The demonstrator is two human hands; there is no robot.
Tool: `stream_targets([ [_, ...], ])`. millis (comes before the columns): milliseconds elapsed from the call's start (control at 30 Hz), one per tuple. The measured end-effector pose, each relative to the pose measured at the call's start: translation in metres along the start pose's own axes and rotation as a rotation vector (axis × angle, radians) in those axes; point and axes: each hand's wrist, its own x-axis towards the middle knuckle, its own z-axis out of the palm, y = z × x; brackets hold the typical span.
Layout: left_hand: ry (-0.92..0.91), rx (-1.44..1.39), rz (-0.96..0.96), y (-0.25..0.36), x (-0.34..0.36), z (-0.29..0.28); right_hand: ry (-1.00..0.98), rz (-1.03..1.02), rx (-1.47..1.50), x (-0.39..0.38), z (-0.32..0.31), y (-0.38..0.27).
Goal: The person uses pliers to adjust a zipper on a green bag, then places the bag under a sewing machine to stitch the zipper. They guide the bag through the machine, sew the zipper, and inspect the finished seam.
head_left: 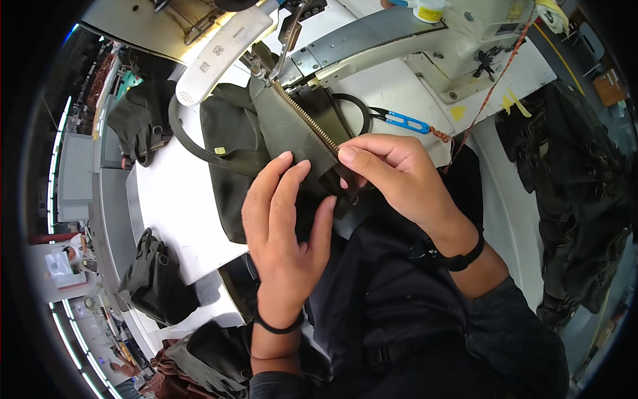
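Observation:
A dark olive bag [229,126] with a round handle [183,136] lies under the arm of a sewing machine [372,50]. Its brass-toothed zipper [306,118] runs from the machine's needle area down toward me. My right hand [399,173] pinches the near part of the zipper between thumb and fingers. Over the bag's near panel, my left hand [282,213] rests with its fingers spread, the fingertips at the fabric. The zipper's brown tape end hangs just below my right fingers. What lies under the presser foot is partly hidden.
Blue thread snips [402,122] lie right of the bag, tied to an orange cord [488,93]. More dark bags stand at left [143,120] and lower left [156,279]. A pile of dark bags [571,199] hangs at right. A yellow-labelled tub [428,10] sits on the machine.

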Motion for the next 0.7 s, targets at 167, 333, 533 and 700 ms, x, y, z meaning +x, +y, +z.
stream_targets([
  [167, 0.257, 0.101, -0.014, 0.004, -0.001, 0.029, -0.005, 0.098, 0.119, -0.002, 0.003, -0.006],
  [333, 0.293, 0.047, -0.020, 0.004, 0.000, 0.036, -0.015, 0.067, 0.075, -0.001, 0.003, -0.009],
  [533, 0.330, 0.028, -0.019, 0.001, -0.001, 0.036, -0.092, 0.007, 0.197, 0.002, 0.009, -0.005],
  [700, 0.303, 0.051, -0.014, 0.004, -0.002, 0.028, -0.117, 0.007, 0.205, -0.002, 0.005, -0.006],
])
